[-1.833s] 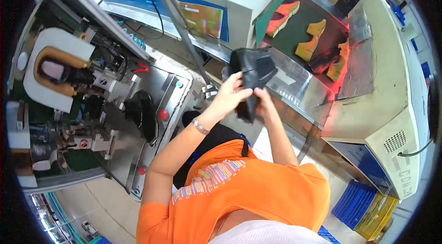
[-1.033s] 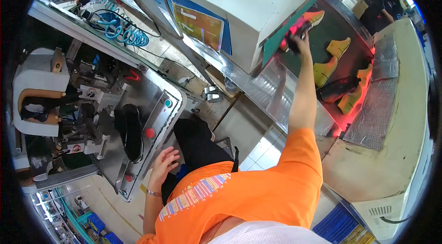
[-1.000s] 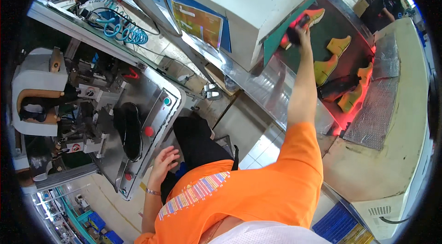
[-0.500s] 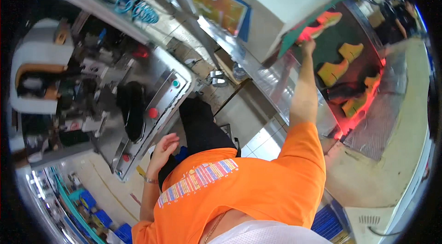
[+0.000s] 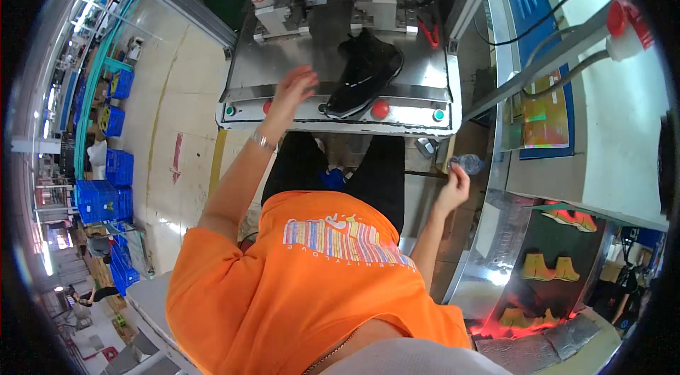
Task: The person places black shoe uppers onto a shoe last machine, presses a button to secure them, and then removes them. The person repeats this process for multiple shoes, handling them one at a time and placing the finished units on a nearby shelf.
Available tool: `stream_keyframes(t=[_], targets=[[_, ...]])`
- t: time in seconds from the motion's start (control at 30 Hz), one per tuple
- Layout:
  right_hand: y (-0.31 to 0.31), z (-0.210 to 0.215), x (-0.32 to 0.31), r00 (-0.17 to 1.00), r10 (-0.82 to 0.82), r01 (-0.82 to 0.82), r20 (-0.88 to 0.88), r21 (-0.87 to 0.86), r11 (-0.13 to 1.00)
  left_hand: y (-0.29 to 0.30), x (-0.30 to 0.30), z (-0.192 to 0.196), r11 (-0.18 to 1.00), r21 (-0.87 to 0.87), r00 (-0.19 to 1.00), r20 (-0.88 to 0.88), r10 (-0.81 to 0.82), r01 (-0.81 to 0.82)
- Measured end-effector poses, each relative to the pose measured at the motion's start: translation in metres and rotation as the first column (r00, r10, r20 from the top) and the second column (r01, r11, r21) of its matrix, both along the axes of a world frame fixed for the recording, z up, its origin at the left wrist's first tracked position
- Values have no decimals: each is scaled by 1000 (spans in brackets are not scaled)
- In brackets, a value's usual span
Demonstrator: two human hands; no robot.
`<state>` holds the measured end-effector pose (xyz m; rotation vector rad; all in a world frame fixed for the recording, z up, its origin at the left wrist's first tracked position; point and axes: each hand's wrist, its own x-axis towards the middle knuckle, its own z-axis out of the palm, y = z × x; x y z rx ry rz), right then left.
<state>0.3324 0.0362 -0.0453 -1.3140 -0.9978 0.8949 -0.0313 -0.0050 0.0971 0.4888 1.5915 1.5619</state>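
Observation:
A black shoe (image 5: 366, 72) lies on the steel top of the machine table (image 5: 283, 67), its toe toward the near edge and a little to the left. My left hand (image 5: 292, 94) is raised over the table's front edge, left of the shoe and apart from it. Its fingers are stretched and hold nothing. To the right of the table, my right hand (image 5: 453, 192) hangs in the air with loosely bent fingers, and nothing shows in it. A clear plastic bottle (image 5: 467, 162) appears just beyond its fingertips; it looks to stand farther back.
Red buttons (image 5: 380, 109) and green buttons (image 5: 439, 115) line the table's front. Clamps (image 5: 384, 7) rise behind the shoe. At right, yellow shoe lasts (image 5: 538, 266) sit on a conveyor (image 5: 520, 244) under red light. A metal post (image 5: 545, 63) slants nearby. Blue crates (image 5: 99, 199) stand at far left.
My view has turned from the conveyor to the machine table. My right hand has left the pink-lit shoe piece on the conveyor and drawn back. My left hand has risen toward the black shoe.

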Motion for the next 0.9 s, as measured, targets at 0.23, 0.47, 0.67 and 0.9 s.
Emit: stream_keyframes(t=[0.23, 0.47, 0.67, 0.9], targets=[[79, 95, -165, 444, 402, -794, -801, -144, 591, 58, 14, -48, 991, 20, 982, 134, -134, 132], [136, 95, -244, 472, 341, -836, -813, -290, 465, -1, -6, -26, 985, 160, 979, 177, -98, 69], [72, 182, -256, -242, 557, -952, -794, 307, 23, -22, -83, 21, 960, 240, 949, 243, -202, 143], [98, 229, -300, -485, 813, -871, -322, 259, -417, -10, -148, 102, 360, 358, 376, 28, -926, 861]])
